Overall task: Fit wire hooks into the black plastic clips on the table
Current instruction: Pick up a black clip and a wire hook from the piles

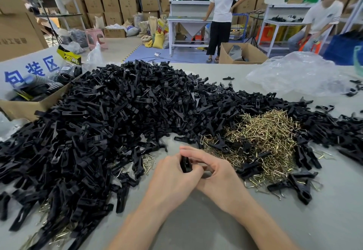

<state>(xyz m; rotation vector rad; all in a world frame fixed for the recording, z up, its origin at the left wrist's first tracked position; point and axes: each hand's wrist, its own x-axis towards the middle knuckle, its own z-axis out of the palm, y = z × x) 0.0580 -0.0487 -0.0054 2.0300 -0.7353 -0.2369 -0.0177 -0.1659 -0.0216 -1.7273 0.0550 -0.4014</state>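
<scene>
Both hands meet low in the middle of the grey table (196, 230). The left hand (172, 175) and the right hand (212, 173) hold together one black plastic clip (185, 164), which stands nearly upright between them. The left thumb and fingers are curled and pressed on the near side of the clip; the right fingers (196, 151) bend over its top from the far side. If a wire hook is already in this clip, it cannot be seen.

A very large pile of black clips (117, 108) covers the left and middle of the table. To the right of the hands lies a heap of brass-coloured wire hooks (263, 137), with some clips on top of it. A clear plastic bag (294, 73) lies at the far right, and an open cardboard box (31, 104) stands at the left edge.
</scene>
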